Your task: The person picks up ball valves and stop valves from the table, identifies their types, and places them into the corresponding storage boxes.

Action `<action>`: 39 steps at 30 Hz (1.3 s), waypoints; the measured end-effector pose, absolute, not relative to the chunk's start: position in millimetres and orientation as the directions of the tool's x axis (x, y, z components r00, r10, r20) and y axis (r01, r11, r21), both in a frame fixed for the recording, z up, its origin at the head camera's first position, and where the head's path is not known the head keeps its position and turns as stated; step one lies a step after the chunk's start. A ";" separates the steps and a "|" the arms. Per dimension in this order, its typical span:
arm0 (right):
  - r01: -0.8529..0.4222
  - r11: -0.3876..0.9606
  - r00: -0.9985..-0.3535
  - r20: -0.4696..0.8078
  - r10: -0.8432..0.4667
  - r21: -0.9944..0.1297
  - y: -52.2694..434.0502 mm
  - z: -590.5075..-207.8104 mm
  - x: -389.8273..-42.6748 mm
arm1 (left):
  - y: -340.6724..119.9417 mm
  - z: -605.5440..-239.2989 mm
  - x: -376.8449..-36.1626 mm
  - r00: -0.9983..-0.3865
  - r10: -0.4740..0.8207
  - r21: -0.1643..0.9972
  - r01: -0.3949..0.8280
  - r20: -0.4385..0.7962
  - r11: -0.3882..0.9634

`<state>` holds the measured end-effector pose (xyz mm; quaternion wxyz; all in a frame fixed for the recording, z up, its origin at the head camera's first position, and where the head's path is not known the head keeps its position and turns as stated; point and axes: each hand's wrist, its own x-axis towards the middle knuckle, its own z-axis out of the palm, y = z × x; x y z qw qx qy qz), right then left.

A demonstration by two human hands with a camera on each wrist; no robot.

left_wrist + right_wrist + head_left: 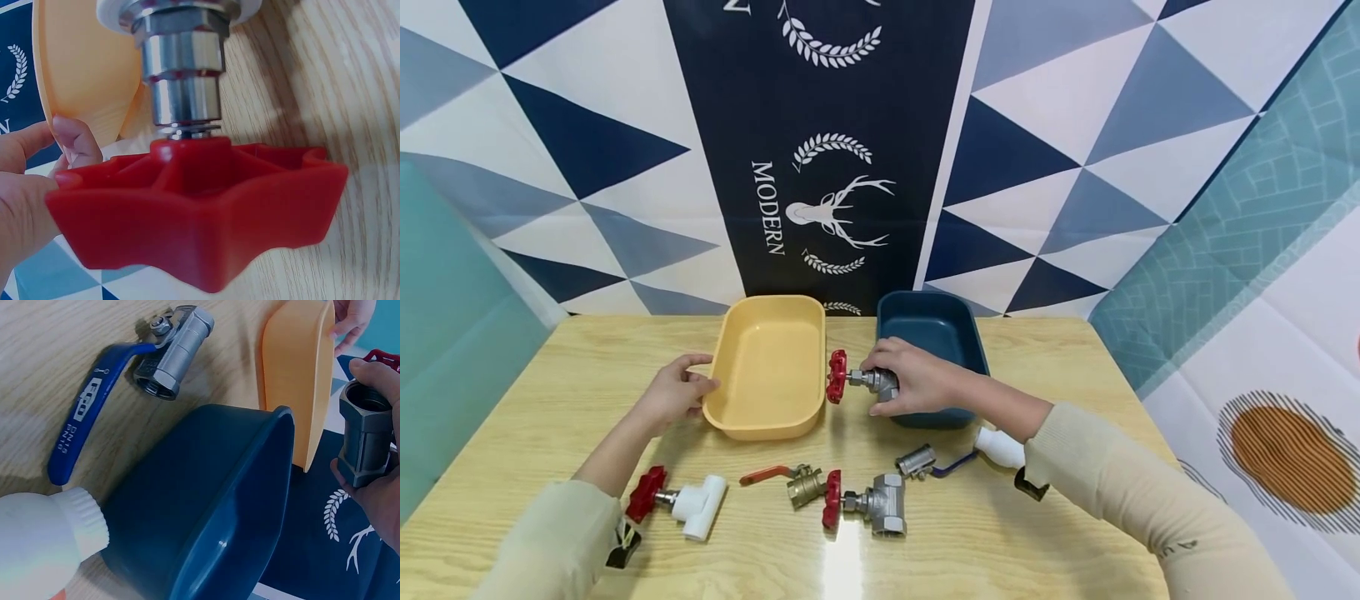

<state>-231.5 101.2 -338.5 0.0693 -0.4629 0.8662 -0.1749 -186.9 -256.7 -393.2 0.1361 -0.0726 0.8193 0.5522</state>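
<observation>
My right hand (917,379) grips a grey metal gate valve (365,434) by its body, thumb and fingers around it. Its red handwheel (837,377) points left, between the two bins. At the left side of the yellow bin (767,429), my left hand (673,392) pinches the rim, with fingers against the outer wall in the left wrist view. Behind the right hand stands the dark blue bin (187,487), partly covered by hand and forearm. Below the left hand lies a white plastic tee valve (698,507) with a red handwheel (206,212), close to the left wrist camera.
Along the front lie a brass ball valve (806,487) with an orange lever, another grey gate valve (886,504), and a steel ball valve (178,353) with a blue lever. A white plastic piece (44,544) lies beneath the right forearm. A patterned cloth backdrop (842,167) stands behind.
</observation>
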 end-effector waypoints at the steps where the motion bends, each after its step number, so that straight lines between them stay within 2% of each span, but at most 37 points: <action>1: -0.779 0.510 -0.561 0.042 -0.827 -0.364 100.6 -338.7 -231.9 | -256.5 -394.0 -186.5 -0.952 0.031 0.885 -0.271 -0.305 0.378; 30: -0.750 0.528 -0.579 0.009 -0.815 -0.399 75.8 -334.1 -252.2 | -258.2 -394.9 -186.6 -0.953 -0.001 0.882 -0.281 -0.303 0.378; 39: -0.777 0.509 -0.557 0.026 -0.830 -0.370 67.2 -333.5 -260.6 | -259.1 -396.0 -188.8 -0.950 0.000 0.880 -0.288 -0.311 0.377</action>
